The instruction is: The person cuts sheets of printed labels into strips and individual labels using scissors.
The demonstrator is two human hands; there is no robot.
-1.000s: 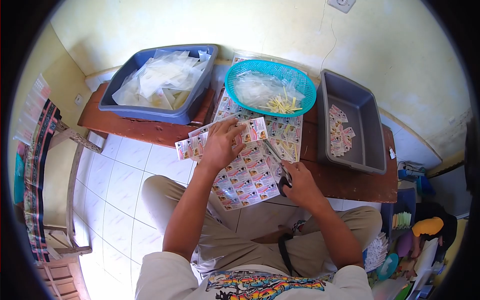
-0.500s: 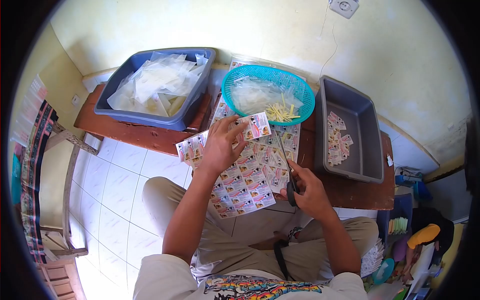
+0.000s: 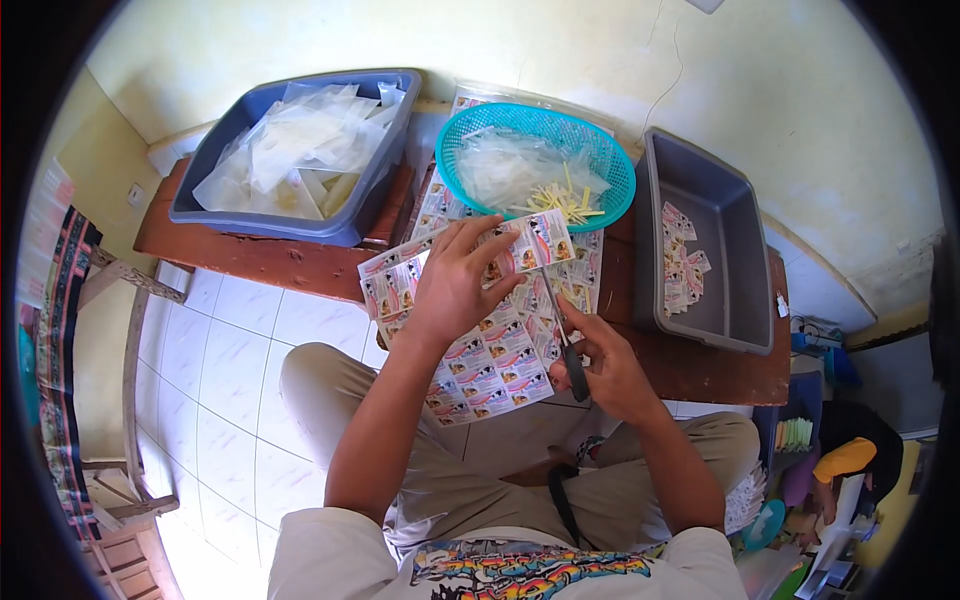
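Observation:
My left hand (image 3: pixel 455 290) grips a strip of printed paper labels (image 3: pixel 546 238), its fingers over the strip and the thumb below. My right hand (image 3: pixel 612 372) is closed round the black handles of a pair of scissors (image 3: pixel 574 368). The blades point up and away, with their tips at the lower edge of the strip near its right end. Under both hands lie sheets of the same printed labels (image 3: pixel 490 372). Whether the blades are parted around the paper is hard to tell.
Behind my hands stands a turquoise basket (image 3: pixel 618 212) with clear plastic and thin pale strips. A blue-grey tub (image 3: pixel 360 222) of plastic sheets is at left. At right, a grey tub (image 3: pixel 735 250) holds cut labels. Beneath is a red-brown bench (image 3: pixel 690 370). Another person (image 3: pixel 860 450) is at far right.
The label strip has shifted right in my left hand. My right hand has brought the scissors up and left to the strip's lower edge. The view has tilted slightly.

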